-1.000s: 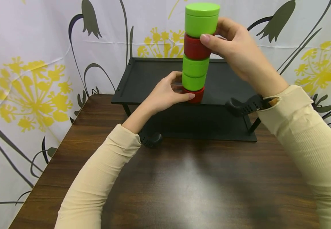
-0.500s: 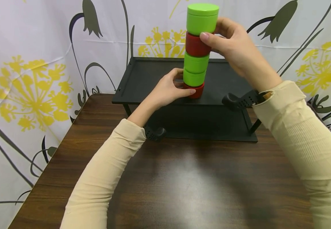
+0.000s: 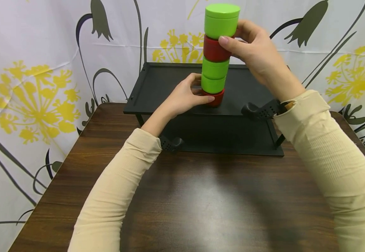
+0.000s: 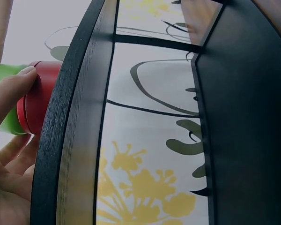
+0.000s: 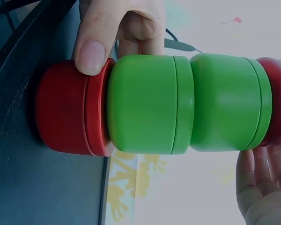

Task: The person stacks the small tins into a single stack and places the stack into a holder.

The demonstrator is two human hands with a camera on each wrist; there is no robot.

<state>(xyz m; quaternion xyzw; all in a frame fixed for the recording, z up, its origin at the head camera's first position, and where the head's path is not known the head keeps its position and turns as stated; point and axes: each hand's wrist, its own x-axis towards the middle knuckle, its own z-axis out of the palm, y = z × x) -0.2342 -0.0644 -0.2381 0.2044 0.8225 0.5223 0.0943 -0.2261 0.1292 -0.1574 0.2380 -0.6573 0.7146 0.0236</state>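
Note:
A tall stack of round lidded tins stands near the front of the black shelf's upper board. The bottom red tin (image 3: 216, 100) is pinched by my left hand (image 3: 185, 96), its thumb across the lid's edge. Above it come two green tins (image 5: 147, 105), then an upper red tin (image 3: 214, 49), and a larger green tin (image 3: 222, 21) on top. My right hand (image 3: 258, 52) grips the upper red tin from the right, thumb in front. In the left wrist view the left thumb (image 4: 16, 89) lies over the bottom red tin (image 4: 40, 96).
The black two-tier shelf (image 3: 170, 78) stands at the back of the dark wooden table (image 3: 201, 199). A white curtain (image 3: 37, 35) with flower prints hangs behind it. Black straps with camera mounts (image 3: 261, 109) sit on both wrists, close to the shelf's front edge.
Both hands and the stack have moved slightly farther back over the upper board, away from its front edge. The grips look the same.

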